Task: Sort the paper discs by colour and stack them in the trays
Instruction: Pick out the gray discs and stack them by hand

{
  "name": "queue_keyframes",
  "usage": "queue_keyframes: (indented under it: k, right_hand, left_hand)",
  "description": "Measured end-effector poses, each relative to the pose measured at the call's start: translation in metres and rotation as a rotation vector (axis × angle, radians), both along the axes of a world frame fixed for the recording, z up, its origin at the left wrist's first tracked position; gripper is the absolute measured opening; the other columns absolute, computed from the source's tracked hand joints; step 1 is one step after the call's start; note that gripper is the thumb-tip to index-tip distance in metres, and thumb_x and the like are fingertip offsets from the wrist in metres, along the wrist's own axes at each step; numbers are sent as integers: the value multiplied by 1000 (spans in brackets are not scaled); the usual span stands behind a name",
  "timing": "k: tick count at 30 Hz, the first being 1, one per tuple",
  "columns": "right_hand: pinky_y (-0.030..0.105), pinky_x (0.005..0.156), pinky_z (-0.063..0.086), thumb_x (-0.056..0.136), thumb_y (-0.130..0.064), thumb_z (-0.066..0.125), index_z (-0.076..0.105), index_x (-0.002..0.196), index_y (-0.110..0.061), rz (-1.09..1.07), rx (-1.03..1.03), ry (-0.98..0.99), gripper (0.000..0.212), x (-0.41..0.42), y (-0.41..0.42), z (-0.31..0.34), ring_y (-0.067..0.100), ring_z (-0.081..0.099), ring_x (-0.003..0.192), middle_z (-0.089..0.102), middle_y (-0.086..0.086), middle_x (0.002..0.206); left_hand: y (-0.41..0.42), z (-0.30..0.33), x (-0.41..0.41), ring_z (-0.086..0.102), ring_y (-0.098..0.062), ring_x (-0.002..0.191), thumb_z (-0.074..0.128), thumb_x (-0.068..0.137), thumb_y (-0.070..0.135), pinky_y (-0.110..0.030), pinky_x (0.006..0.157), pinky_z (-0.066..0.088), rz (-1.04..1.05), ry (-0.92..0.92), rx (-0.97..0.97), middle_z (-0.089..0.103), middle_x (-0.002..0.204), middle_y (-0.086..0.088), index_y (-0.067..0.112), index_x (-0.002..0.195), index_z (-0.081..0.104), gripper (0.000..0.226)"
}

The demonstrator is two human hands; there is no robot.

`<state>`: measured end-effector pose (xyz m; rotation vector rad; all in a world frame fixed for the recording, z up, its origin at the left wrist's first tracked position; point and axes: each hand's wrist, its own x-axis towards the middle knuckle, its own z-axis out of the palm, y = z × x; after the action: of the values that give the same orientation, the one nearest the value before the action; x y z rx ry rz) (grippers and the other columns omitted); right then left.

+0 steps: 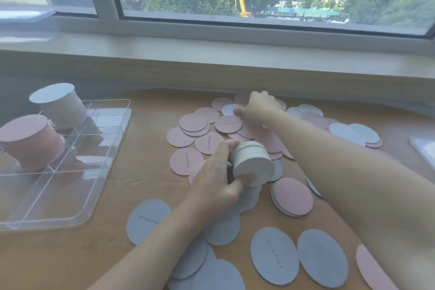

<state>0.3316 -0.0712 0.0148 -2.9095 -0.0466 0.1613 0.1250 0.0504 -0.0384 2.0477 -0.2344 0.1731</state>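
Loose pink discs (193, 122) and pale blue discs (274, 255) lie scattered over the wooden table. My left hand (216, 179) grips a thick stack of blue discs (253, 163) on its side above the pile. My right hand (256, 106) reaches to the far side and pinches a single blue disc (229, 109) among pink ones. A clear divided tray (70, 195) stands at the left; a pink stack (28, 139) and a blue stack (58, 103) stand in its far compartments.
A window sill (211, 63) runs along the table's far edge. A clear plastic item (423, 148) lies at the right edge. Bare wood shows between the tray and the discs.
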Motion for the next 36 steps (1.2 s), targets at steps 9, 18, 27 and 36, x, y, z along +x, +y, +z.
queue_keyframes:
  k: [9, 18, 27, 36]
  right_hand:
    - [29, 51, 54, 81, -4, 76, 62, 117, 1, 3, 411, 167, 39, 6, -29, 12, 25, 61, 63, 64, 11, 86]
    - [33, 76, 52, 82, 5, 72, 62, 117, -11, 64, 751, 287, 40, -12, -55, 20, 21, 61, 79, 62, 9, 102]
    - [14, 55, 41, 83, 0, 73, 69, 103, -11, 57, 1001, -120, 23, -56, -82, 26, 8, 57, 68, 67, 2, 90]
    - [27, 72, 44, 86, -8, 74, 68, 89, -16, 25, 1288, -143, 10, -130, -110, 13, 10, 60, 76, 73, -8, 87]
  left_hand:
    - [1, 0, 1, 64, -10, 106, 68, 83, 40, -43, 89, 53, -20, 28, -22, 65, 116, 17, 41, 130, 43, 52]
    - [3, -4, 4, 64, -14, 107, 70, 83, 40, -47, 90, 53, -23, 32, -33, 66, 115, 16, 42, 129, 44, 53]
    - [3, -1, 4, 65, -14, 104, 71, 83, 35, -48, 91, 52, -46, 22, -38, 67, 111, 17, 49, 124, 44, 51]
    - [2, 3, 0, 66, -15, 101, 72, 81, 35, -51, 91, 53, -77, 25, -35, 67, 109, 18, 51, 123, 45, 51]
